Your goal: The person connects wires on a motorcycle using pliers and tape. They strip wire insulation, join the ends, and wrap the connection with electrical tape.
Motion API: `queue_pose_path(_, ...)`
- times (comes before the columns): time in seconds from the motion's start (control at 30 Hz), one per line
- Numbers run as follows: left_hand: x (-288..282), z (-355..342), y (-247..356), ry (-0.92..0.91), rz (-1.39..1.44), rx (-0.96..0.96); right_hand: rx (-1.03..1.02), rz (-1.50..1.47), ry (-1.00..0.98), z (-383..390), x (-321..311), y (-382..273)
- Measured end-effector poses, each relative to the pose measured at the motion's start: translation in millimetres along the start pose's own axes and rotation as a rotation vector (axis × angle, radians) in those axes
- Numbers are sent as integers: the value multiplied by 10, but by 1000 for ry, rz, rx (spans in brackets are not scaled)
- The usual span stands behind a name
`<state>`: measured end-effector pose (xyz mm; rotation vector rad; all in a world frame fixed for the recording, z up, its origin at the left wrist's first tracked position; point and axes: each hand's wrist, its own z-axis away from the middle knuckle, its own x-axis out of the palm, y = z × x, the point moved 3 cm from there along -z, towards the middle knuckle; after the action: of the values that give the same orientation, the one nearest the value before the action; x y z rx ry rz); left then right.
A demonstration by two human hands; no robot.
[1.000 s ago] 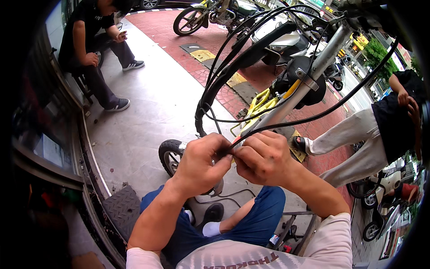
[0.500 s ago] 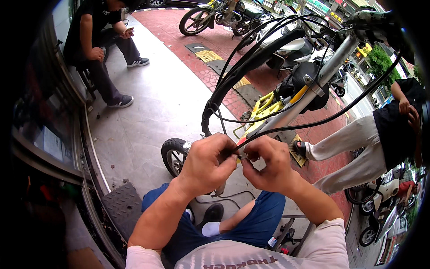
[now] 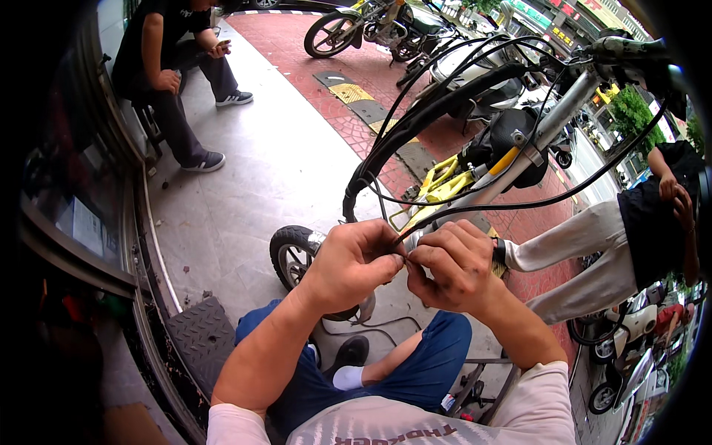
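My left hand [image 3: 348, 267] is closed on a thin black cable [image 3: 534, 203], pinching it between thumb and fingers. The cable curves up to the right towards the handlebar [image 3: 630, 50] of a scooter-like vehicle. Touching the left fingertips, my right hand [image 3: 456, 267] has its thumb and fingers pressed together at the cable's end; what lies between them is hidden. Just beyond my hands rises the silver steering tube [image 3: 565, 104]. A thick black bundle of cables [image 3: 423, 104] arches down to the left of it. Below my left hand stands a small black-tyred wheel [image 3: 285, 256].
A yellow metal frame [image 3: 445, 182] lies behind the tube. One person [image 3: 170, 81] sits at the far left; another in pale trousers [image 3: 578, 237] stands at the right. A loose cable [image 3: 382, 324] lies by my shoe [image 3: 352, 354]. Motorcycles [image 3: 371, 33] are parked behind.
My right fingers have closed in, curling over and meeting my left fingertips. The view has shifted slightly. The cable is still in my left hand.
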<state>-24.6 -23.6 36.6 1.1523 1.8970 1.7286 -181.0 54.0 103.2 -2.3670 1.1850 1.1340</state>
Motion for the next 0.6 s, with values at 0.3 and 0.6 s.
queue_pose_path(0.3,22,10,90,124,-638,446,1504,-1684,75,493,517,-81)
queue_pose_path(0.6,25,24,166,106,-474,272,432,-291,-57,235,142,101)
